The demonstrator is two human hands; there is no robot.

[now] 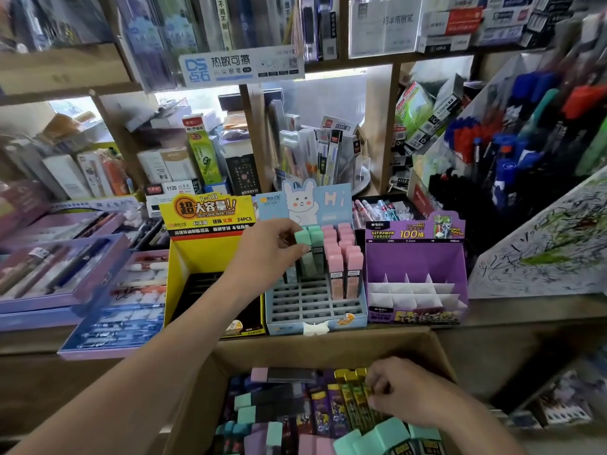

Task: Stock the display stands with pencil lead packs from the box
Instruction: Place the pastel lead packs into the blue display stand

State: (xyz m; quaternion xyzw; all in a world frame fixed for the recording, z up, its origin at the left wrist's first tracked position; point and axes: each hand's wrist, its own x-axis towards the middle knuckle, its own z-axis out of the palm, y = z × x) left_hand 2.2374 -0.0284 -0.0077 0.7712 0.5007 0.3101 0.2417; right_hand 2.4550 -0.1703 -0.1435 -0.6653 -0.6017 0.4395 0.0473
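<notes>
Left hand (269,247) pinches a mint-capped lead pack (303,249) in the blue bunny stand (315,310); right hand (405,390) grips gold-capped packs (353,394) in the cardboard box (328,348).

Purple pen boxes (49,274) lie below wooden shelves (65,70) of stationery.

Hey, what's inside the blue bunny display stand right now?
Mint-capped packs and pink-capped packs stand in the back slots of the blue stand; the front slots are empty. The left hand, pinching one mint-capped pack, hides the back-left slots.
</notes>
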